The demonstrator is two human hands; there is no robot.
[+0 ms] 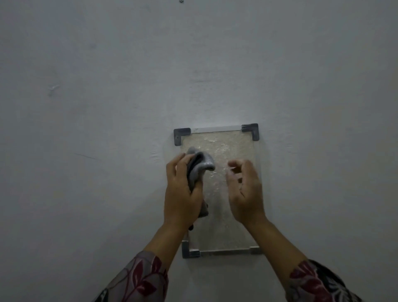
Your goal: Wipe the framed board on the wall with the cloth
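A small framed board (217, 138) hangs on the pale wall, with a speckled beige face, silver rails and dark grey corner caps. My left hand (181, 194) is in front of the board's left side and grips a bunched grey cloth (201, 165), whose folded top pokes out above the fingers against the board's upper left area. My right hand (245, 194) hovers over the board's right side, fingers loosely curled and apart, holding nothing. Both forearms cover the board's lower part and its lower right corner.
Bare pale wall (107, 97) surrounds the board on all sides, with faint scuffs at the left. A small dark screw or hook (181, 1) sits at the very top edge. Patterned sleeves (142, 282) show at the bottom.
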